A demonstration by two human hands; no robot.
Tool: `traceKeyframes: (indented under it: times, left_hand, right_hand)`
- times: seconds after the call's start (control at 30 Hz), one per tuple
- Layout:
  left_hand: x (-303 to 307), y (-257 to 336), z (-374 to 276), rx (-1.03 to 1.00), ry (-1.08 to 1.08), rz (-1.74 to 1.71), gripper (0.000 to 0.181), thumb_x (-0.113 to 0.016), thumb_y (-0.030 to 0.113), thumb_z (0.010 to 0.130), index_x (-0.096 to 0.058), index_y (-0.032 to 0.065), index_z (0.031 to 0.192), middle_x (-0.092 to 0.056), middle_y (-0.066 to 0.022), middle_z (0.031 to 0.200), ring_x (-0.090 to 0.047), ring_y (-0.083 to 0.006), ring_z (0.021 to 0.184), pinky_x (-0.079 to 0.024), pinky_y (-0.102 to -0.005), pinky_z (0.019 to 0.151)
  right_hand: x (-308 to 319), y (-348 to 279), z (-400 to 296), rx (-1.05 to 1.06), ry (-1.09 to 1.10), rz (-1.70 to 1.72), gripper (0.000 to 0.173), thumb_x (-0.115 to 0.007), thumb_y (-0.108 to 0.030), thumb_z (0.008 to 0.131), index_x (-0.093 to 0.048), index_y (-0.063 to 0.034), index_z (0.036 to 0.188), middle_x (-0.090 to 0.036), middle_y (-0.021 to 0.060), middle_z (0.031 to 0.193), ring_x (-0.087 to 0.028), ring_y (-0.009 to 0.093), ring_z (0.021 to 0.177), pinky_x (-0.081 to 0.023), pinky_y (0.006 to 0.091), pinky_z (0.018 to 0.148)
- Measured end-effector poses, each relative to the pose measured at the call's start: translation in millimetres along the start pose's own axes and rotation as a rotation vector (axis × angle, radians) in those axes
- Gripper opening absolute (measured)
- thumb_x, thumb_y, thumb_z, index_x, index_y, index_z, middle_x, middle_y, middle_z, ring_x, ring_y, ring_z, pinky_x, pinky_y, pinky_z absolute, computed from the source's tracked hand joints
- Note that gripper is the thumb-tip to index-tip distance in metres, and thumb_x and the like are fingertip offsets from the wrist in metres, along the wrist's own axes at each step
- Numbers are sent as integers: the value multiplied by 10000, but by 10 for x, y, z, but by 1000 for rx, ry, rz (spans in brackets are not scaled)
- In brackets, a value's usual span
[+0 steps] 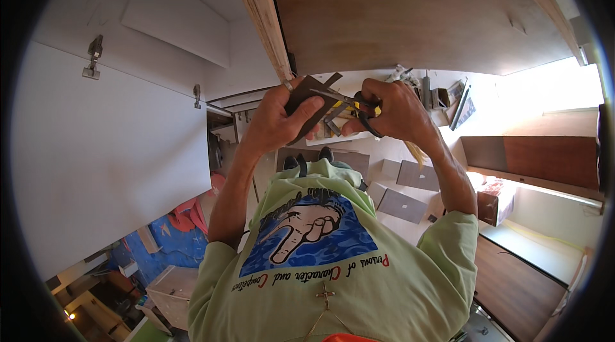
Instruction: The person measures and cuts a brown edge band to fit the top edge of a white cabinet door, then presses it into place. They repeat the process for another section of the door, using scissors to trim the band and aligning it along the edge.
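My left hand [281, 118] grips a dark brown sheet piece [307, 94], its thumb pressed on the near face. A narrow strip [334, 79] of the same dark colour sticks out at the sheet's upper right. In my right hand [396, 106] is a pair of scissors [358, 102] with dark and yellow handles, my fingers through the loops. The blades reach left across the sheet's upper part; whether they are fully closed is hard to make out. Below and behind the scissors, a grey metal piece [332, 123] shows on a white surface.
A white cabinet door [115, 150] on metal hinges [93, 56] stands open at left. A large brown wood panel [394, 10] rises ahead. Grey-brown boards [402, 205] lie on the floor at right. Assorted tools and offcuts [439, 98] sit beyond my right hand.
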State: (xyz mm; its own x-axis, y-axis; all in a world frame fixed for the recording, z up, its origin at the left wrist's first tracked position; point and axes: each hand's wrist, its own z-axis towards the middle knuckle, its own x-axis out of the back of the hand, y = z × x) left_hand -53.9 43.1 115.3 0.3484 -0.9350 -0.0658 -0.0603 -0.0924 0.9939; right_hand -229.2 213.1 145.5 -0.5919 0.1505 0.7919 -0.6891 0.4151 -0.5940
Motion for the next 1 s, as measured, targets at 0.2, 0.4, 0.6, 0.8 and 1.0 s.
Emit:
traceKeyframes:
  times: [0.2,0.4,0.6,0.8,1.0]
  left_hand:
    - [-12,-24,27,-14,-12,-9,229,-635,179,992,-591,-13,1109,-648,-41,701,-594,-91,547,-474,-250,510]
    - [1,0,23,14,14,-9,225,-629,173,991,-591,-14,1113,-653,-49,716,-600,-95,555,-479,-251,514]
    - [12,4,36,9,-9,-5,220,-624,164,993,-590,-17,1113,-653,-49,725,-601,-96,564,-478,-251,522]
    - [-10,-6,52,-15,-1,0,219,-629,156,992,-587,-27,1105,-657,-51,739,-592,-93,561,-471,-251,521]
    - [9,11,48,7,13,-36,227,-631,152,990,-582,-35,1107,-660,-50,753,-596,-96,564,-477,-254,519]
  right_hand:
    - [5,-53,1,-11,8,15,612,-899,-541,598,-654,-25,819,-649,65,646,-663,299,637,-512,411,662]
    - [0,-45,13,-21,32,5,615,-895,-549,603,-649,-17,792,-657,82,645,-663,315,627,-513,413,658]
    - [-14,-12,67,9,17,29,621,-897,-547,593,-646,-17,795,-667,89,656,-666,322,636,-514,417,661]
    - [1,-45,87,2,7,22,637,-899,-563,582,-635,-22,793,-658,82,645,-668,321,647,-514,419,664]
    - [-4,-70,90,0,27,7,618,-896,-552,602,-620,-21,754,-634,78,614,-662,322,629,-513,419,659]
